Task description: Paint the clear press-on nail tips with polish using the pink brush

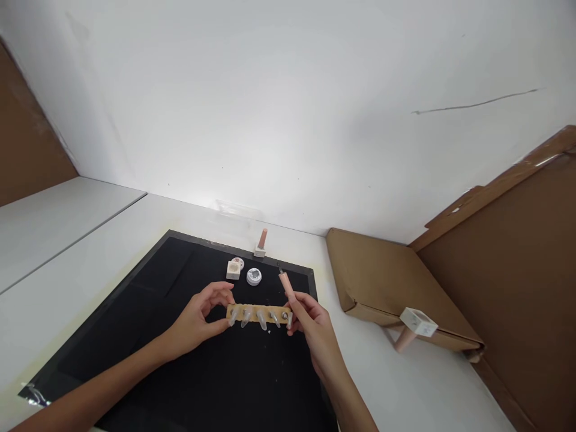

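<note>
Holding a tan strip [253, 310] of clear tips above the black mat [180, 300], toward its right edge: left hand [193, 321] pinches one end, thumb and fingers slightly parted around it. Right hand [317, 330] closes on the other end plus a pink-handled brush [285, 283]; round tin [254, 276] sits near the mat's far edge.
</note>
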The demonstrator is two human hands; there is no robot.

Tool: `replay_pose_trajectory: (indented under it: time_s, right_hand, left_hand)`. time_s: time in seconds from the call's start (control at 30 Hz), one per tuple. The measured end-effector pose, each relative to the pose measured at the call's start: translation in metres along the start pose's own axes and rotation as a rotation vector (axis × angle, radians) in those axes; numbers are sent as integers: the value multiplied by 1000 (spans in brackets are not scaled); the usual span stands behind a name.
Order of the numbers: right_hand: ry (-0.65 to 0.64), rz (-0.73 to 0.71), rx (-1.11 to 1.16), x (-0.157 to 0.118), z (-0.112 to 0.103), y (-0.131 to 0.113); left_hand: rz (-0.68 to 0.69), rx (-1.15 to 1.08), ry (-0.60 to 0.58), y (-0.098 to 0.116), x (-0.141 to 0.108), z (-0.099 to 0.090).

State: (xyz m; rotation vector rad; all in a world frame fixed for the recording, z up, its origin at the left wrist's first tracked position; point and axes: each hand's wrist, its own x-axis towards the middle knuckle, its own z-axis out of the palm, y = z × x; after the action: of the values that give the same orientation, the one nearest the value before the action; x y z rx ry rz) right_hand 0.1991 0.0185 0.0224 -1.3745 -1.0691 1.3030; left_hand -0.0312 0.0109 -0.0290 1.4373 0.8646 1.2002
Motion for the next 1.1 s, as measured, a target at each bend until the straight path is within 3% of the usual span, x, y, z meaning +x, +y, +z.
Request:
replay_pose_trajectory:
  time_s: [0.43, 0.7, 1.1]
  right_hand:
    - [-79, 175, -230, 11, -11, 10]
    - [-86, 167, -296, 15, -15, 16]
    - [-82, 132, -353, 14, -14, 15]
  left_hand:
    - [-113, 226, -96, -2, 6, -2]
    - [-128, 421, -68, -5, 7, -4]
    - [-129, 496, -118, -8, 6, -5]
